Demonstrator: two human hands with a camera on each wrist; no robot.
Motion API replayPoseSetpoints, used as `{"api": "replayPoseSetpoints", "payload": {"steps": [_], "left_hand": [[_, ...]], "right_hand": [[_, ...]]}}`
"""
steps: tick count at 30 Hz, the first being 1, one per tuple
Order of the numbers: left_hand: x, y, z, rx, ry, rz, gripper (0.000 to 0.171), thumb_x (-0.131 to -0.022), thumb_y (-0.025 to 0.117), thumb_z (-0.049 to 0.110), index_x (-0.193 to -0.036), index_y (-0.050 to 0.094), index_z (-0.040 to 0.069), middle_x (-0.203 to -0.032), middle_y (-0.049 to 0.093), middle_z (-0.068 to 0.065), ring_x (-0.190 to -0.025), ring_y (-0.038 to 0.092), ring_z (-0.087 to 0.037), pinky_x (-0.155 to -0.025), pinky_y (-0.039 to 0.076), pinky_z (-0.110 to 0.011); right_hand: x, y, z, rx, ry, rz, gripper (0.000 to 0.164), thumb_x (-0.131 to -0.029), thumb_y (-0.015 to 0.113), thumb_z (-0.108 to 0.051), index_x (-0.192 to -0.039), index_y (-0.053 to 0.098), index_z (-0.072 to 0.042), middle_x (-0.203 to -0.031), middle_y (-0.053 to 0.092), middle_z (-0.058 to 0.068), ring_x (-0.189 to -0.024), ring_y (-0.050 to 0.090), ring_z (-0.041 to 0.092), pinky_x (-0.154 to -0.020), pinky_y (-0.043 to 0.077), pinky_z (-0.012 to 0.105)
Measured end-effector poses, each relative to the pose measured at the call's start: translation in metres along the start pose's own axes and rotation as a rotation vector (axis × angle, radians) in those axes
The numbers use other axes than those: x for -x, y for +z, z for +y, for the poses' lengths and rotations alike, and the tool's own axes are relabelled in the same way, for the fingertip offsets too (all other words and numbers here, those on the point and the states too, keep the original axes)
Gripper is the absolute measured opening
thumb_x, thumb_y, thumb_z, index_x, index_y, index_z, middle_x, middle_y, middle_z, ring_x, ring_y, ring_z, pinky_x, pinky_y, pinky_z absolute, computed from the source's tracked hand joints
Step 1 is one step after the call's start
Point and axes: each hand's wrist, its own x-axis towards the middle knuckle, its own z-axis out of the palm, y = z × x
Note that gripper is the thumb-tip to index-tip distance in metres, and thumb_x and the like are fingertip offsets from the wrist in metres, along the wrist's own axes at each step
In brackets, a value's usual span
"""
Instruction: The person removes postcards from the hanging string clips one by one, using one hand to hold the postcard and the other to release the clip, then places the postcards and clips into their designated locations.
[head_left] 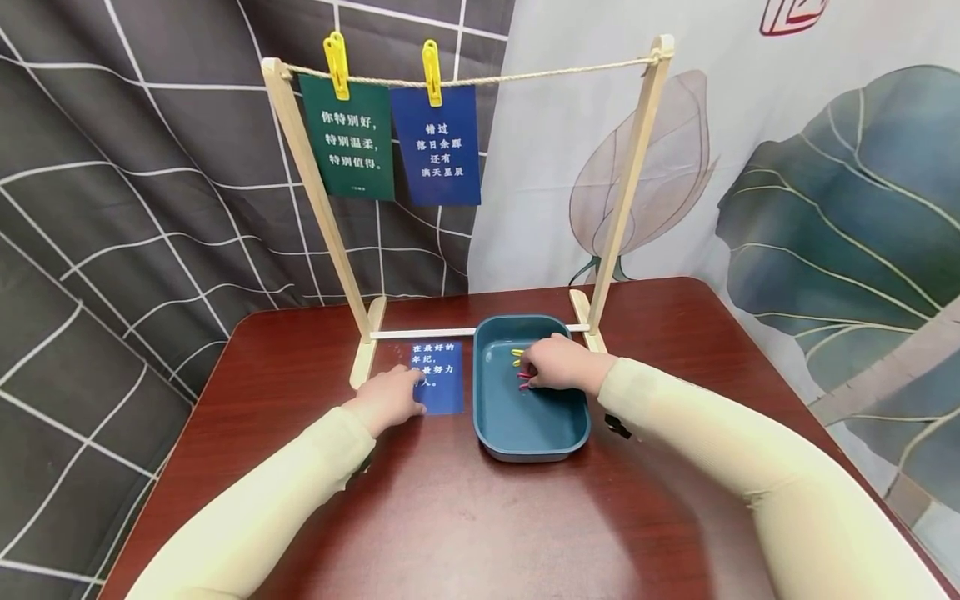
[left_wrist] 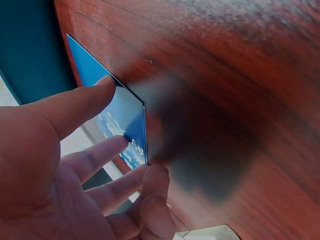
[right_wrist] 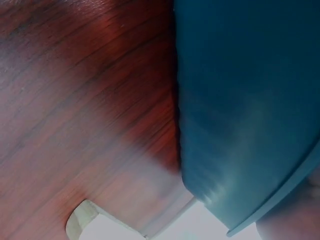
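The loose blue card (head_left: 444, 395) lay flat on the table (head_left: 480, 517), left of the blue-green tray (head_left: 528, 425) and near the left foot of the wooden stand (head_left: 631, 167). By the look of it, the step in hand was picking out a small clip on the right while tending this card on the left; the next move seemed to call for a sure pinch on one clip and a thumb-and-finger hold on the card's edge.

Around that work, dark checked cloth (head_left: 187, 142) hung on the far left, beyond the table. The stand rose at the far side, and the tray hid part of its white crossbar (head_left: 423, 333). The tray's raised walls stood in the way of a straight sideways exit. A green card (head_left: 347, 142) and a hung blue card (head_left: 437, 154) took up the left part of the rope (head_left: 540, 76).

The right hand (head_left: 561, 364) reached down into the tray; whether its hidden fingertips were clamped on anything could not be told. The left hand (head_left: 387, 398) covered the loose card's left part, thumb and fingers apart.

Smallest were the clips: two yellow pegs (head_left: 432, 73) on the rope, and yellow clips (head_left: 517, 353) and pink clips (head_left: 522, 386) beside the right fingers.
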Motion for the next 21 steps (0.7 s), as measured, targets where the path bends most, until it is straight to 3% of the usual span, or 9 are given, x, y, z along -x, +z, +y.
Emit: {"api": "replayPoseSetpoints", "payload": {"steps": [13,17,21], "left_hand": [[-0.005,0.003,-0.004,-0.006,0.009,-0.011,0.06,-0.083,0.079,0.031,-0.136,0.059,0.011,-0.128,0.058,-0.017,-0.104,0.063,-0.035,-0.086,0.051,-0.052],[-0.008,0.0,-0.004,0.025,-0.007,-0.029,0.064,-0.084,0.077,0.035,-0.138,0.056,0.007,-0.13,0.057,-0.018,-0.107,0.062,-0.034,-0.09,0.05,-0.052],[-0.014,-0.009,-0.005,0.074,-0.016,-0.011,0.066,-0.088,0.073,0.038,-0.139,0.052,0.003,-0.133,0.056,-0.022,-0.114,0.059,-0.035,-0.097,0.047,-0.052]], "right_hand": [[-0.001,-0.005,-0.002,-0.02,0.006,-0.009,0.023,-0.089,0.075,-0.028,-0.106,0.073,-0.013,-0.087,0.066,-0.004,-0.077,0.057,0.013,-0.076,0.043,0.035],[0.004,-0.019,-0.001,-0.022,0.003,0.024,0.028,-0.09,0.073,-0.026,-0.112,0.072,-0.01,-0.097,0.069,0.003,-0.084,0.06,0.016,-0.082,0.046,0.04],[0.011,-0.048,-0.001,-0.034,0.006,0.088,0.031,-0.091,0.071,-0.024,-0.117,0.07,-0.007,-0.105,0.068,0.007,-0.092,0.062,0.02,-0.087,0.049,0.043]]}}
